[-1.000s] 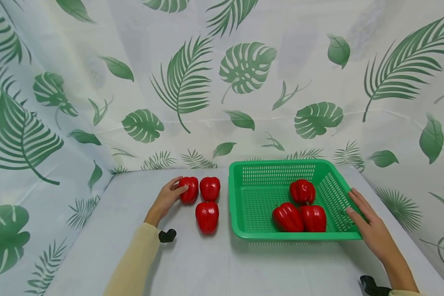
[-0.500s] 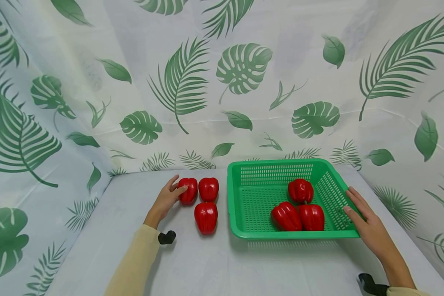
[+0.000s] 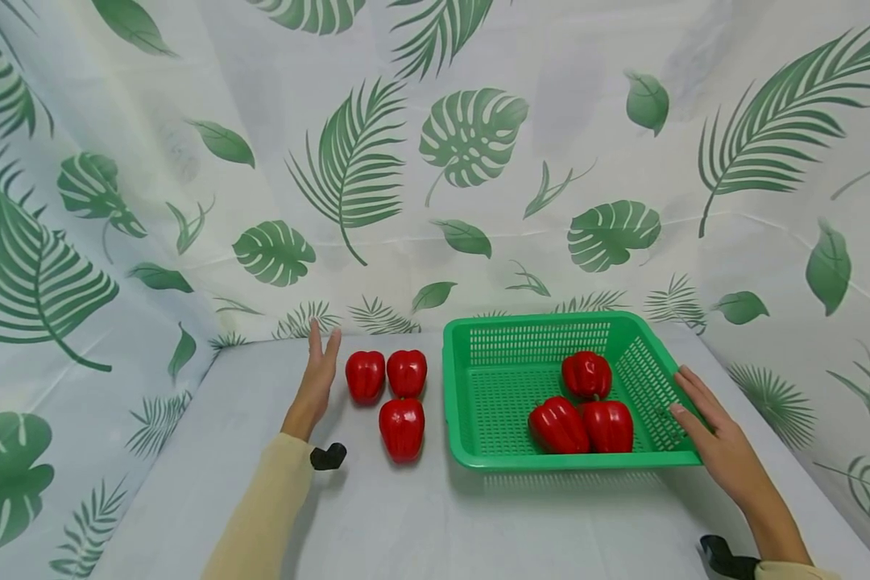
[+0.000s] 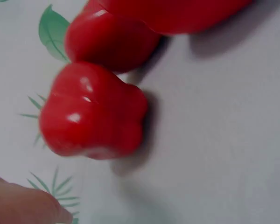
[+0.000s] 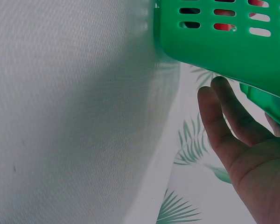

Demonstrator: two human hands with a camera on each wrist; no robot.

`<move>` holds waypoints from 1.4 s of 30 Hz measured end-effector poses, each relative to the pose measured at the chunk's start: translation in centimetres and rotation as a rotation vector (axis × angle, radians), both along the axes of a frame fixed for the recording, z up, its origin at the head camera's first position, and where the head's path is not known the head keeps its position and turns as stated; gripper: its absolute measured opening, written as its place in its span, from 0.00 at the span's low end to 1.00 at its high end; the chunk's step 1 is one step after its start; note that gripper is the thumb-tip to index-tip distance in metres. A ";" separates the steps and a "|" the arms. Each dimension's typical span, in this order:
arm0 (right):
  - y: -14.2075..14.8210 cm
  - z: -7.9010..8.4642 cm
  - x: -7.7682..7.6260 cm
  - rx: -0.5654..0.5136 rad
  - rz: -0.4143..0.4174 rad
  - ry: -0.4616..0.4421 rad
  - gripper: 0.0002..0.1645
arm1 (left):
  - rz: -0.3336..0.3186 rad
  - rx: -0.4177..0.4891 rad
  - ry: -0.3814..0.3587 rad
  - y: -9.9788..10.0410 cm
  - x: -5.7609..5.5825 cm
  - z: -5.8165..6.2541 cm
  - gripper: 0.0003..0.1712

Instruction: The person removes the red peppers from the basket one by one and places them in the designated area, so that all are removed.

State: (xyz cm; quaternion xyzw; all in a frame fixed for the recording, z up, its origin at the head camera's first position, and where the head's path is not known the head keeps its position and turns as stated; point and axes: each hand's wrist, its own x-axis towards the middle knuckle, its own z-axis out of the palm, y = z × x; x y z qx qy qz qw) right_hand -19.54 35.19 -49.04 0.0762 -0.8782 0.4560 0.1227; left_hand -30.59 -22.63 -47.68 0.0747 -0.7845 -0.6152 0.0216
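Observation:
Three red bell peppers lie on the white table left of a green basket [image 3: 464,379]: a far-left pepper [image 3: 365,376] [image 4: 91,112], a far-right pepper [image 3: 407,372] [image 4: 109,39] and a near pepper [image 3: 402,429]. My left hand [image 3: 317,372] stands with straight fingers just left of the far-left pepper, apart from it; a fingertip [image 4: 23,205] shows below that pepper. Three more red peppers [image 3: 580,407] sit inside the basket. My right hand [image 3: 710,439] rests flat against the basket's right wall [image 5: 224,42], thumb on the rim.
White cloth printed with green leaves hangs behind and on both sides of the table. The table's front half is bare white cloth [image 3: 435,524]. Black wrist mounts [image 3: 328,457] show near both sleeves.
My left hand has let go of the far-left pepper and opened, its fingers now straight and pointing away beside it. The right hand and the basket stay put.

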 end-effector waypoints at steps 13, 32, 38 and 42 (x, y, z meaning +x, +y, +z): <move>-0.1 0.1 0.0 0.003 -0.007 -0.024 0.38 | -0.031 0.068 0.125 3.9 -0.4 4.3 0.53; -0.2 0.2 0.2 0.004 -0.008 -0.014 0.37 | -0.255 0.201 0.229 13.3 -1.7 7.8 0.52; -0.1 0.3 0.2 0.001 -0.010 -0.017 0.38 | -0.329 0.201 0.271 16.6 -1.5 8.3 0.50; -0.2 0.2 0.1 -0.003 -0.011 -0.028 0.38 | -0.379 0.173 0.256 18.6 -1.3 8.2 0.50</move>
